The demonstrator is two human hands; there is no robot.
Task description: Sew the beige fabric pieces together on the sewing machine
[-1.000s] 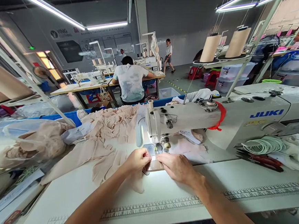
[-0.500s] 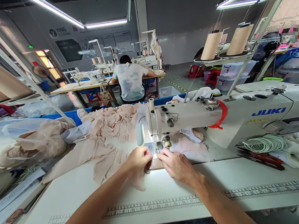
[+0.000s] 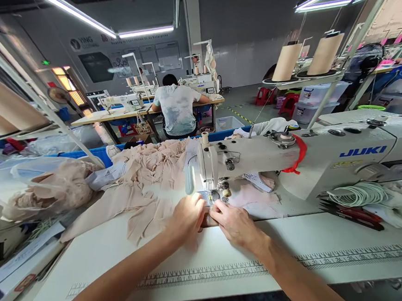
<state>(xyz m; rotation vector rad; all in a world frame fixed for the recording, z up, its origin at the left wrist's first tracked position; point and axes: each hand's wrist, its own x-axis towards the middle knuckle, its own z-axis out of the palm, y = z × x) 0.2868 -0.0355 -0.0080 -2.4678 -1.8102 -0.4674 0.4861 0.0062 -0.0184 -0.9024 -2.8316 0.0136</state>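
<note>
Because both hands crowd the foot of the machine, the tan piece is mostly covered, only a sliver showing between them, and the left hand curls its fingers out of sight, so I cannot tell whether it pinches the cloth. The right hand, at 3 o'clock of the piece, lies flat with fingers stretched out, pressing it down unclasped. Bare table lies open at 6 o'clock to the ruled edge, while a beige pile crowds 9 to 11 o'clock and scissors lie well off at 3.
</note>
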